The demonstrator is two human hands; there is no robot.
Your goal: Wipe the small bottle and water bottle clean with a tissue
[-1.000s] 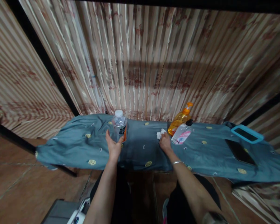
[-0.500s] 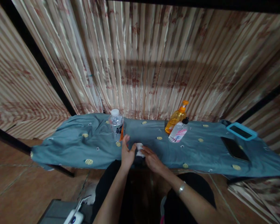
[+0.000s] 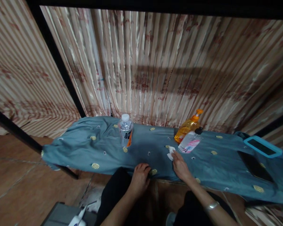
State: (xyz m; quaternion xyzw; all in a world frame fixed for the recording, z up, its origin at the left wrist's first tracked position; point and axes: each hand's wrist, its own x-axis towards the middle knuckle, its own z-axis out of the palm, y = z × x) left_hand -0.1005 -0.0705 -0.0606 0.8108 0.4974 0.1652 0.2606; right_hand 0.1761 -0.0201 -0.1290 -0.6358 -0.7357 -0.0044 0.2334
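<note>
A blue-grey patterned cloth (image 3: 85, 147) covers a long narrow table. My left hand (image 3: 139, 178) rests at the table's near edge with fingers curled on the cloth, holding nothing I can see. My right hand (image 3: 180, 164) lies on the cloth with its fingertips on a small white crumpled tissue (image 3: 171, 152). A clear water bottle (image 3: 125, 134) with a white cap stands upright beyond my left hand. An orange pump bottle (image 3: 188, 126) and a clear bottle with a pink label (image 3: 190, 142) stand just beyond the tissue.
A black phone (image 3: 254, 165) and a blue-framed device (image 3: 262, 146) lie at the table's right end. A striped curtain (image 3: 155, 62) hangs behind the table. A grey box (image 3: 61, 216) sits on the tiled floor at lower left.
My right hand carried the tissue from the table's middle back to the right, near the pink-labelled bottle. My left hand drew back from the tissue to the near edge.
</note>
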